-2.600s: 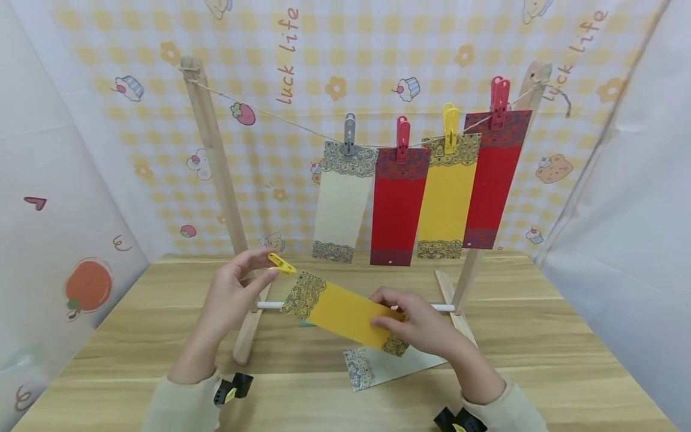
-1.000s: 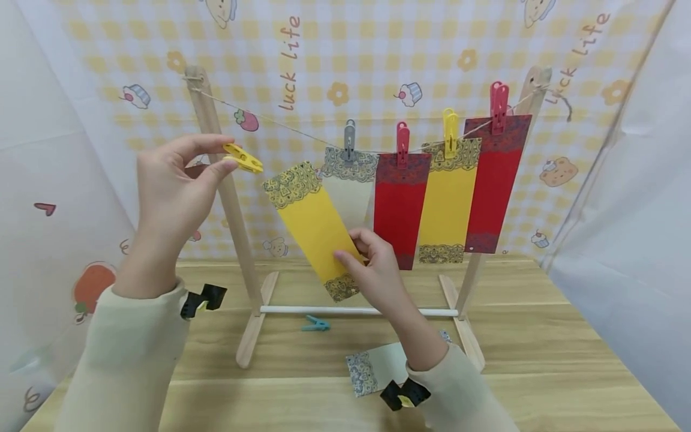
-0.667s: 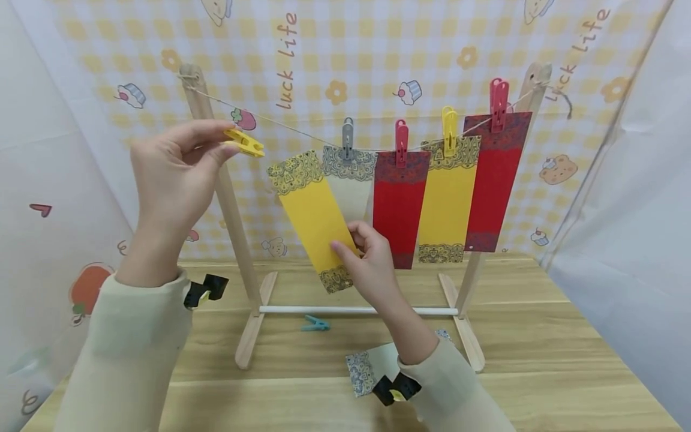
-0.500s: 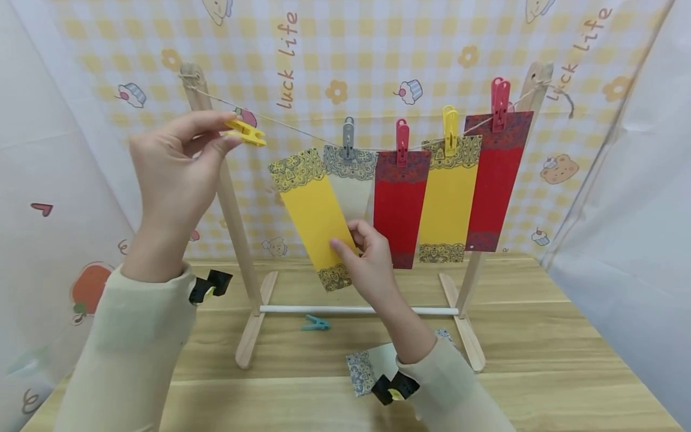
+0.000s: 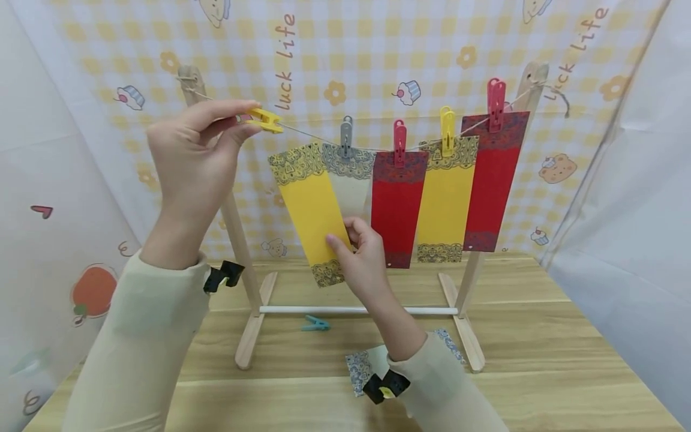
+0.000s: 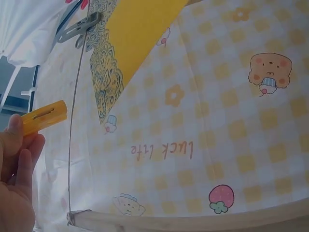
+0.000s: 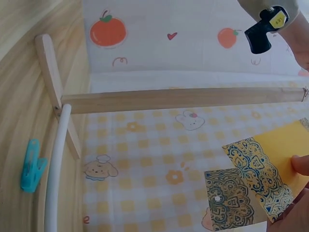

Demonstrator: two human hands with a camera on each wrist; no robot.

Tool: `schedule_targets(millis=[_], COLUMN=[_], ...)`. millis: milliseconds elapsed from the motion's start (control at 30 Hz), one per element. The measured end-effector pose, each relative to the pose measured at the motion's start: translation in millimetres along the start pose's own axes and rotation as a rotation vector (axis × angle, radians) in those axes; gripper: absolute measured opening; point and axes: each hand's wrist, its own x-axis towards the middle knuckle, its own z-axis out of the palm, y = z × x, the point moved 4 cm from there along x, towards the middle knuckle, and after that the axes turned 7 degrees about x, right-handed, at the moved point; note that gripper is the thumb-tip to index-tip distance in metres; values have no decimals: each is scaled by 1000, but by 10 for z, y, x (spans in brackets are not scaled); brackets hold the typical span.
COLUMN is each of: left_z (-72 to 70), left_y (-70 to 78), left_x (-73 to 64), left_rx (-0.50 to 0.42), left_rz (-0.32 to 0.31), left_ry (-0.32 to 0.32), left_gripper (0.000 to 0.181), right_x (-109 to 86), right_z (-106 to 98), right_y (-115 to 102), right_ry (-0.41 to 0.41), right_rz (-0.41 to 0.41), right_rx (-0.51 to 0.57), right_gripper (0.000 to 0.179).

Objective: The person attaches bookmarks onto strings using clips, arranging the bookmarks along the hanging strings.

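Note:
My left hand [image 5: 197,153] pinches a yellow clothespin [image 5: 264,119] between thumb and fingers, up by the string [image 5: 302,131] at the left. In the left wrist view the clothespin [image 6: 46,117] points at the string, its tip just short of it. Lower down, my right hand [image 5: 364,258] grips the lower right edge of a yellow card [image 5: 310,204] with patterned ends. The card tilts, its patterned top just under the string, and it overlaps a cream card [image 5: 351,186] hanging from a grey clothespin [image 5: 346,137].
Farther right, red and yellow cards hang from clothespins; one is a red card [image 5: 398,210]. Wooden posts [image 5: 234,222] and a white rod [image 5: 318,309] form the stand. A teal clothespin [image 5: 315,323] and a cream card [image 5: 358,366] lie on the table [image 5: 270,396].
Both hands have risen from near the table to the string with the clothespin and the yellow card. Lately the left hand has moved up and right, bringing the clothespin to the string.

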Motion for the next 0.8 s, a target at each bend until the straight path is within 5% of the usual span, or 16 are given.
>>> schedule_targets(millis=[333,533,800], left_z=[135,157,174], left_y=[64,76,38], left_x=[64,95,126], left_rx=[34,105,86], left_rz=[75,181,122], left_ry=[-73,-133,-195], left_gripper=[16,19,18], right_x=[67,93,130], right_z=[55,86,123], right_y=[-10,10,45], right_ry=[25,44,92], right_rz=[-50,-63,-68], right_rx=[20,21,38], right_gripper=[20,19,18])
